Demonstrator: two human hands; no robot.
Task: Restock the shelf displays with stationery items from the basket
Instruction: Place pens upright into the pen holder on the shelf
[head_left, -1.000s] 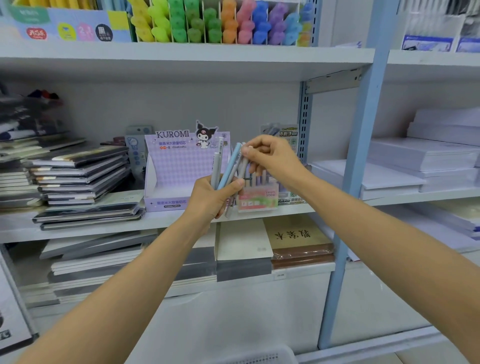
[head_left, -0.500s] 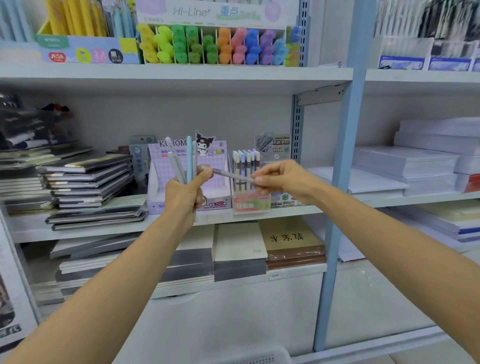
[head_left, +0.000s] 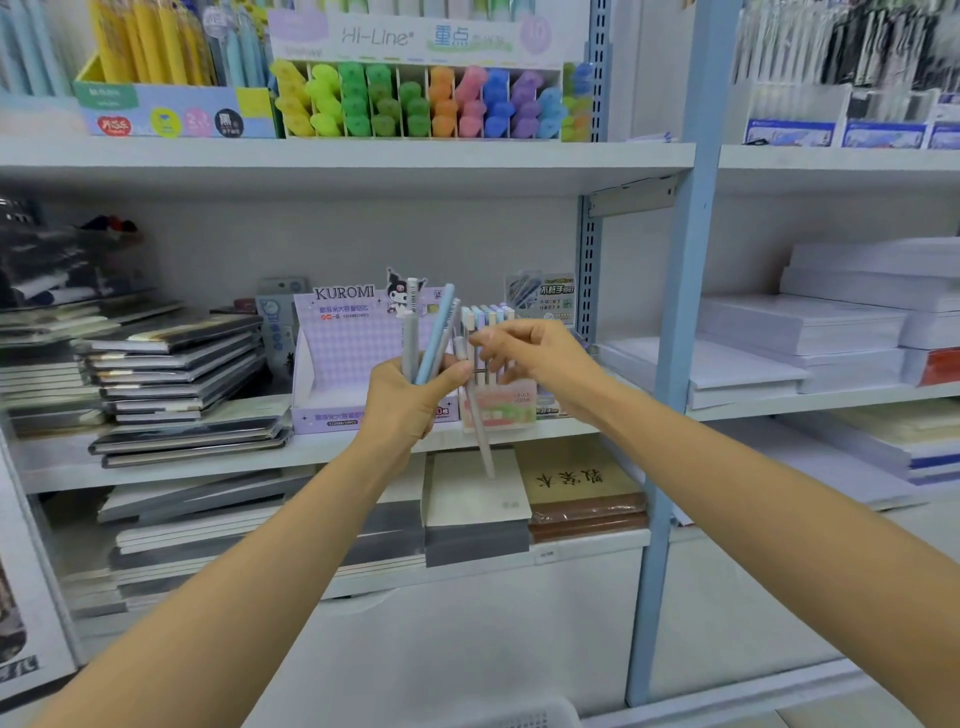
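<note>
Pale blue and grey pens (head_left: 431, 332) stand fanned upright in the left hand (head_left: 410, 405), its grip wrapped round their lower ends, in the open air just out from the front edge of the middle shelf (head_left: 208, 457). The right hand (head_left: 540, 358) is close beside it, its grip a narrow pinch of thumb and fingertips on the top of a single pale pen (head_left: 478, 426). That pen hangs slanting down across the shelf's front edge, and its tip shows against a pale notebook (head_left: 467, 499) on the shelf below. Behind the left hand a lilac Kuromi display box (head_left: 337, 358) sits at the front edge, its tray open to the front. Just to its right stands a small pink pen box (head_left: 506, 405) with a row of upright pens, partly hidden by the right hand. There is tall free room above both boxes, up to the underside of the upper shelf (head_left: 363, 156), which carries coloured highlighters (head_left: 415, 98). Stacks of dark notebooks (head_left: 176, 374) crowd the left part of the middle shelf out to its edge. A blue upright post (head_left: 675, 312) bounds the right end, and the right forearm crosses in front of it. Beyond the post lie white paper reams (head_left: 800, 332). The white rim of the basket (head_left: 524, 717) shows at the bottom edge of the view, below the arms.
</note>
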